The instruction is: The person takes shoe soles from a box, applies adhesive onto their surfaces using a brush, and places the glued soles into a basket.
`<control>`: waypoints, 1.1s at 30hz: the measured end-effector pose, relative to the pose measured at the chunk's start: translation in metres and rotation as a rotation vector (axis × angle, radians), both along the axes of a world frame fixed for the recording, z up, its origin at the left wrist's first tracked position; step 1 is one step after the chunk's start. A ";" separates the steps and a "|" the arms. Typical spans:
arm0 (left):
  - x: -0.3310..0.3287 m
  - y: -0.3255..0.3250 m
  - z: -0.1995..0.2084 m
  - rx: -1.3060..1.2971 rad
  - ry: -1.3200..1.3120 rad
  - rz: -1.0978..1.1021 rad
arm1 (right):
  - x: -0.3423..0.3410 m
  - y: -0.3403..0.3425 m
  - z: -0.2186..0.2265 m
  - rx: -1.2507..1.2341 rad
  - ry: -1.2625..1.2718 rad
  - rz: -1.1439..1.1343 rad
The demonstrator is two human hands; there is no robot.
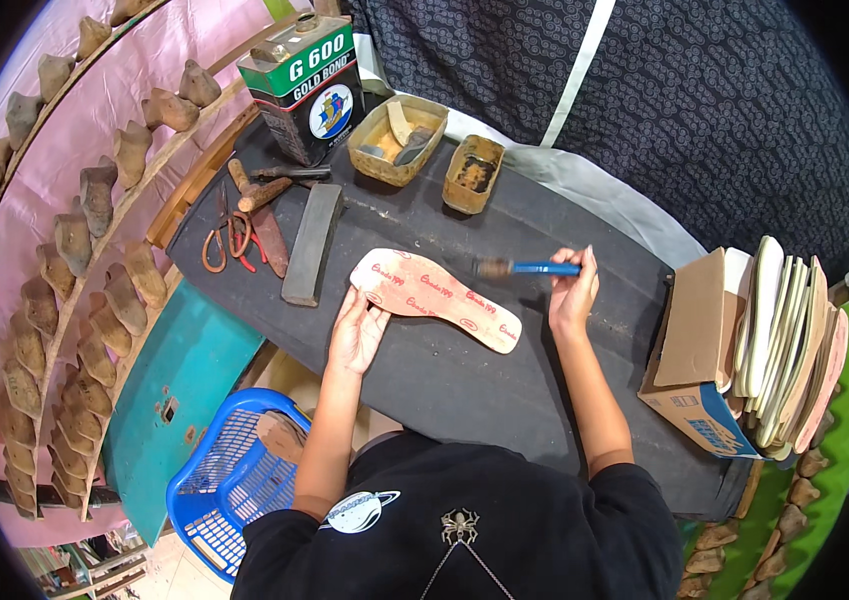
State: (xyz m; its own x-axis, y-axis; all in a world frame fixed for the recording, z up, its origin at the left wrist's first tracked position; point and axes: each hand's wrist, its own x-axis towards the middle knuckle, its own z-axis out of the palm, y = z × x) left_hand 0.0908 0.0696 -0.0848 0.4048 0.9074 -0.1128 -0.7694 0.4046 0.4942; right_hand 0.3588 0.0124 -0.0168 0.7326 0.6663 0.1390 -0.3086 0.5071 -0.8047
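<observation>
My left hand (358, 335) grips the near left edge of a pinkish insole (435, 296) with red printing, its thumb on top. The insole lies slanted over the dark work table (465, 390), wide end at the left. In my right hand (574, 290) is a brush (545, 268) with a blue handle, closed in my fingers. Its brown bristles point left, just above and to the right of the insole's middle, apart from it as far as I can tell. A small tan tub (474, 176) with dark residue inside stands beyond the insole.
A green and black can (307, 95) and a tub of scraps (397, 140) stand at the back. Scissors (228, 235), a hammer (257, 190) and a grey block (313, 245) lie left. A box of insoles (695, 345) is at right. Shoe lasts (73, 240) line racks; a blue basket (235, 470) sits below.
</observation>
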 end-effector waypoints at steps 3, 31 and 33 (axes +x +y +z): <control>0.001 -0.001 0.003 -0.002 -0.008 0.004 | -0.005 -0.023 -0.008 -0.055 -0.087 0.042; 0.000 -0.003 0.007 0.012 0.006 0.013 | 0.000 -0.068 -0.006 0.061 -0.686 0.041; -0.001 -0.003 0.006 0.016 0.000 0.005 | -0.007 -0.068 -0.004 0.065 -0.714 0.017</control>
